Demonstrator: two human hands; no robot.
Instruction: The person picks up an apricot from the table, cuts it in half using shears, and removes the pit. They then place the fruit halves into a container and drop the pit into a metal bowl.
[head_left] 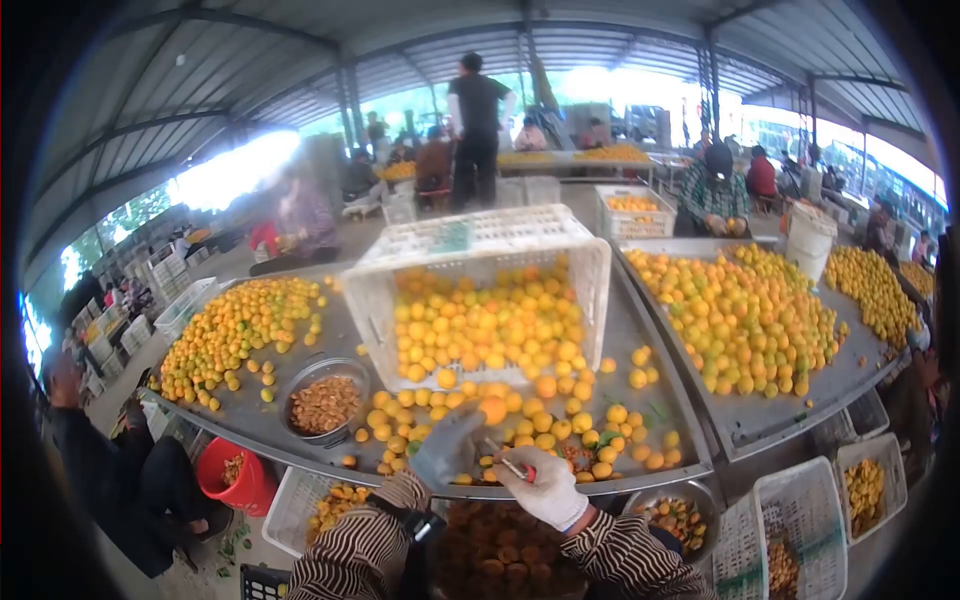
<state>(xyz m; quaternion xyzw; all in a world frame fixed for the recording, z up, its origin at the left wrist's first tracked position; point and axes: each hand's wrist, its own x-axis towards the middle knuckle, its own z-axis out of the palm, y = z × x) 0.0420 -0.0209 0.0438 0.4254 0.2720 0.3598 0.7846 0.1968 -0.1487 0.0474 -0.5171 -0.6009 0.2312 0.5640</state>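
Observation:
My left hand (447, 448), in a grey glove, is at the near table edge, slightly blurred. Its fingertips close on an orange apricot (492, 409). In a white glove, my right hand (548, 490) grips a small red-handled tool (519, 469); its working end points toward my left hand and is too small to make out. Loose yellow-orange apricots (545, 425) lie just beyond both hands. They spill from a white plastic crate (600, 320) tipped on its side. Below my hands, a dark container holds halved fruit (505, 555).
A metal bowl (365, 372) of brown pits stands left on the metal table (335, 462). More apricots are heaped on both sides. Below are a red bucket (262, 490), white crates (800, 490) and another bowl (712, 510). A person (95, 450) sits at left; others work farther back.

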